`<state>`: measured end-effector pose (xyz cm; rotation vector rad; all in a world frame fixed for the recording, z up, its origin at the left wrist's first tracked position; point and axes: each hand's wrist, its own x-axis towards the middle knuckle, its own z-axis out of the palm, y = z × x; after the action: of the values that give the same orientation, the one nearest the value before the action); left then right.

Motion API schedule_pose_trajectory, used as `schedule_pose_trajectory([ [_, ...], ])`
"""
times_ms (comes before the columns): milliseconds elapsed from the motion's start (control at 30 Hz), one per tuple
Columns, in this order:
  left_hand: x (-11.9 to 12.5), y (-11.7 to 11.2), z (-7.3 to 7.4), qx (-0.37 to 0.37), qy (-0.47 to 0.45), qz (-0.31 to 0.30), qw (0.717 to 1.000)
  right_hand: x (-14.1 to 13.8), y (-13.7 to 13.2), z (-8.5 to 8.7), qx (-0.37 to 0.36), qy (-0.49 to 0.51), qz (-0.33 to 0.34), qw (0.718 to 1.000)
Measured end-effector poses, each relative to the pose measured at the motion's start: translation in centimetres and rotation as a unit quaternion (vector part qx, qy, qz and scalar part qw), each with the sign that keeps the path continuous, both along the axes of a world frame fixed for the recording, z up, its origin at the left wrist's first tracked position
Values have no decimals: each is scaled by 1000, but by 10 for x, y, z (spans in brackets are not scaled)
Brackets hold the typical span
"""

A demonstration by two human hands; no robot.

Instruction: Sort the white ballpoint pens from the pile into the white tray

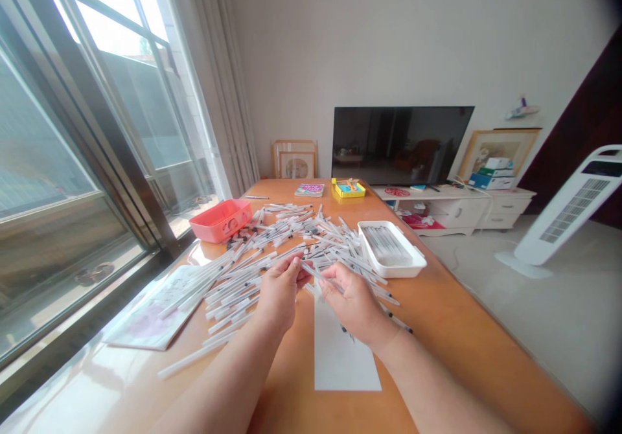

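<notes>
My left hand [279, 291] and my right hand [352, 301] meet above the orange table [461, 343], both pinching the same thin white pen [315, 273], one at each end. Under and beyond them lies a wide heap of several white pens [272, 249] spread over the table. A white sheet of paper [340, 350] lies flat beneath my right wrist. Just right of my hands stands a white tray [391, 249] holding several pens laid side by side.
A pink basket [221, 219] sits at the left near the window. A printed booklet [155, 311] lies by the left edge. A book [310, 190] and a yellow box [348, 188] rest at the far end. TV [401, 144], cabinet and white fan [568, 210] stand beyond.
</notes>
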<state>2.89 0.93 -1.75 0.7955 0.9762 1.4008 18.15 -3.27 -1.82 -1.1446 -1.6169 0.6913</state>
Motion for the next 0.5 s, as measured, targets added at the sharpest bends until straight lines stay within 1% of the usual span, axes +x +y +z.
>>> schedule_pose_trajectory([
  [233,4,-5,2,3,-56,4,998,-5,-4,3,26,-21,-7,999],
  [367,5,-8,3,3,-63,10,998,-6,-6,4,34,-30,-9,999],
  [500,4,-7,0,4,-54,8,999,-6,-4,0,29,-29,-6,999],
])
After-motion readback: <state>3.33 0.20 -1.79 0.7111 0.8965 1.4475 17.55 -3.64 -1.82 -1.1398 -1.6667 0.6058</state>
